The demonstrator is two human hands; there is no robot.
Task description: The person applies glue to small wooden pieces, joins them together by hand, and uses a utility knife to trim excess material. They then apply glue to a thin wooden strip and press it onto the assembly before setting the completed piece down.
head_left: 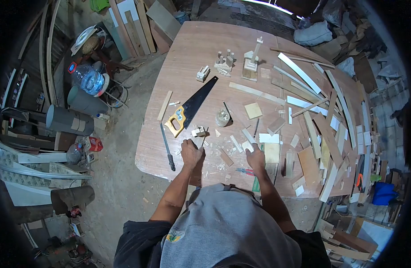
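My left hand [192,153] is closed near the front of the table, its fingers around something I cannot make out. Just beyond it sit a small wooden model [198,131] and a thin dark stick. To the right, my right hand [255,157] pinches a small pale wood piece [247,145]. Between the hands lie wood scraps [225,157] and shavings. A jar [223,117] with a brush-like stick in it stands beyond them. Pliers [245,171] with red and blue handles rest close to my right wrist.
On the table [178,58], a handsaw [194,105] with a yellow handle lies left of the jar, near a long dark-handled tool [168,149]. Small wooden models [251,64] stand at the back. Many wood strips [299,71] crowd the right side. A water bottle [89,79] is off to the left.
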